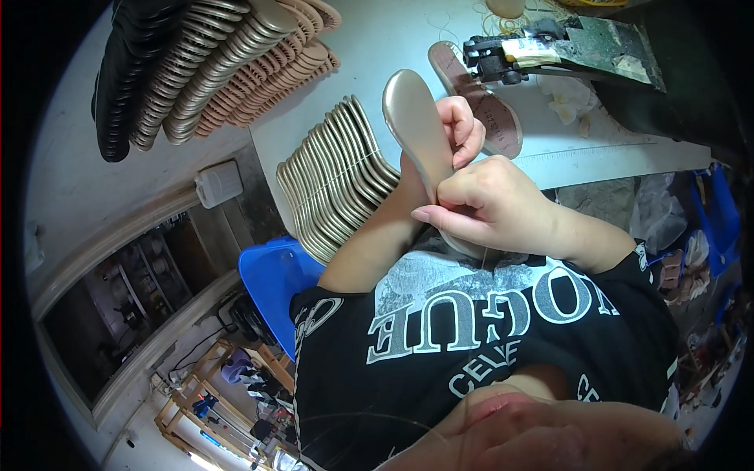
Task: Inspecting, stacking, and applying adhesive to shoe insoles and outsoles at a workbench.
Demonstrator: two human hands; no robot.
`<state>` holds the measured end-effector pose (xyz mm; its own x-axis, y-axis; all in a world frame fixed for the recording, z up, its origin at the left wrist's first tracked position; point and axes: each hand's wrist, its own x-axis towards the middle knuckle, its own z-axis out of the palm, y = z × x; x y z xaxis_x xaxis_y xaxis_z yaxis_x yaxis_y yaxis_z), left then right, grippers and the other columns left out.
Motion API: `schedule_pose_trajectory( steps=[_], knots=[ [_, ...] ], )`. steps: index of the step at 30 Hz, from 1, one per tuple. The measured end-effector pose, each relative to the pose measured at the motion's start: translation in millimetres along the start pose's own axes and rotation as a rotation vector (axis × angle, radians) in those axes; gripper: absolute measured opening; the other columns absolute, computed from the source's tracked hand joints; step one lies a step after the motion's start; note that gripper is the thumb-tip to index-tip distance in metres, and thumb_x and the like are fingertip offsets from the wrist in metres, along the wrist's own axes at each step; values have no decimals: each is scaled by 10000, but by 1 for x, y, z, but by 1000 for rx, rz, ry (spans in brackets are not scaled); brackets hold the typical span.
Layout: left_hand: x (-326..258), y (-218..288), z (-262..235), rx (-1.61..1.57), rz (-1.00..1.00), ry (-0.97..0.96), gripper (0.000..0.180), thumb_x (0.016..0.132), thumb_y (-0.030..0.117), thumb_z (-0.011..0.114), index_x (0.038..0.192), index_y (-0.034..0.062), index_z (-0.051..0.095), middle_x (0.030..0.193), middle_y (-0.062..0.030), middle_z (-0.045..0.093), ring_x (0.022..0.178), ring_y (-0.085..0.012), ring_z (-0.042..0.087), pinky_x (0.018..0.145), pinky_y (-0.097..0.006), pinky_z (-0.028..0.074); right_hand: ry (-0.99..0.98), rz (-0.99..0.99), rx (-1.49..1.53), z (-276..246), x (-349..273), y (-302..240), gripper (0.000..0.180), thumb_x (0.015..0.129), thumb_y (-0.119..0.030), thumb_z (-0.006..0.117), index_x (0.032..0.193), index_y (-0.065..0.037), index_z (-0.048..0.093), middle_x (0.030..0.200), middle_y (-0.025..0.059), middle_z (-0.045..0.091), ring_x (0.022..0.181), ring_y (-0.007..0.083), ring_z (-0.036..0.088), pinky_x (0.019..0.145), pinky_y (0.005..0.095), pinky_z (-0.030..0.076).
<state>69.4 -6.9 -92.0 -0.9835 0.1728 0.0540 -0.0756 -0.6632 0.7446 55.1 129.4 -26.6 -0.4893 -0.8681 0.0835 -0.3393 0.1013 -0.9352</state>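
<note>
A champagne-gold shoe insole stands tilted in front of me, held in both hands. My left hand is behind it, with curled fingers showing past its right edge; its palm is hidden by the insole. My right hand is closed at the insole's narrow middle, thumb and bent forefinger pinching the near edge. A bundle of matching gold insoles, tied with thin string, stands on the table just left of my left forearm. Beyond my hands lies a brownish-pink insole with dark markings.
A green machine with black metal parts reaches over the table at the far right. Rows of black, gold and pink insoles stand at far left. A ruler strip, crumpled white scraps and a blue chair are nearby.
</note>
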Motion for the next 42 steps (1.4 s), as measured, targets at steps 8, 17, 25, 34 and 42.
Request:
schedule_pose_trajectory(
  steps=[8,17,25,34,42],
  knots=[
    [-6,-3,-23,-112,146,203,519,952,587,360,766,105,414,519,-25,412,474,-134,364,476,-254,305,-8,25,-41,2,-7,11,334,752,-248,725,936,-35,545,786,124,580,797,282,622,690,368,488],
    [-15,-24,-39,253,-112,912,678,961,514,448,1319,-51,338,1395,-197,362,1332,-308,311,1108,-420,227,194,331,-401,4,-24,94,388,858,-329,636,1119,-43,612,926,165,552,955,321,504,824,412,365],
    [-8,-25,-32,254,-345,784,725,930,491,531,1415,22,266,1423,-158,325,1315,-302,317,1079,-416,257,363,393,-286,7,-12,109,483,790,-199,672,1214,-19,524,1071,225,588,1005,374,572,882,464,432],
    [-8,-1,-12,354,53,743,585,926,211,611,1368,-21,306,934,-38,517,781,-111,504,760,-251,444,131,-80,-108,20,-8,63,662,691,-5,663,1303,-100,426,964,119,493,904,332,557,801,411,474],
    [-9,32,34,567,172,540,492,919,123,610,1303,4,327,943,-19,453,833,-86,475,745,-223,430,147,-260,81,14,-12,53,498,740,-67,694,1198,-68,500,859,88,530,735,241,557,660,361,460]
  ],
)
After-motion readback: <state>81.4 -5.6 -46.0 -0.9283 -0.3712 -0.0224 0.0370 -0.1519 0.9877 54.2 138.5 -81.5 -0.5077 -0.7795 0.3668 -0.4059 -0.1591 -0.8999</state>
